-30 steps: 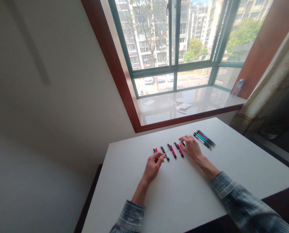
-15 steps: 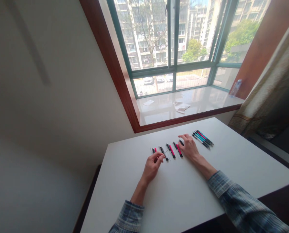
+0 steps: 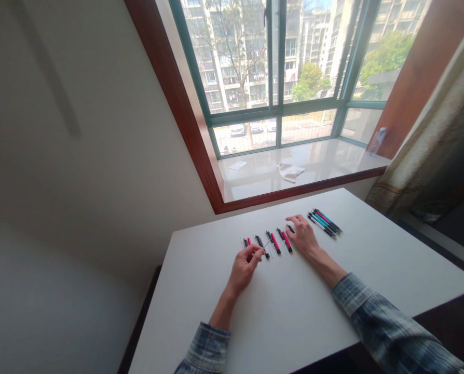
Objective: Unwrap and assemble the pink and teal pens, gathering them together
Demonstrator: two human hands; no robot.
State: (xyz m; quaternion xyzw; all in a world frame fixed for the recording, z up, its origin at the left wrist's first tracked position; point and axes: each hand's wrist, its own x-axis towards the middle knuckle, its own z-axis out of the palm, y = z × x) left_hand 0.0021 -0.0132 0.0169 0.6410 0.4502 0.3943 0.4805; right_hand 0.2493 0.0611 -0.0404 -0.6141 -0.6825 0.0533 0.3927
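My left hand (image 3: 247,266) is closed in a pinch on a thin pen refill (image 3: 267,244), its slim end pointing up to the right. Beneath and beside it lie pen parts in short rows: black grip pieces (image 3: 259,240), a pink barrel (image 3: 275,244) and another pink barrel (image 3: 287,242). My right hand (image 3: 302,235) rests on the table at the right end of these rows, index finger stretched out and apart from the thumb. A black pen piece (image 3: 291,228) lies by its fingers; whether they touch cannot be made out.
Several pens (image 3: 325,223), some blue, one pink, lie side by side on the white table (image 3: 294,306) right of my right hand. Behind is a window sill (image 3: 251,182) with a white cloth (image 3: 290,172) and a clear bottle (image 3: 377,141). A curtain (image 3: 407,166) hangs at the right.
The view has shifted very slightly. Both hands keep their poses, and the pen parts stay where they were.
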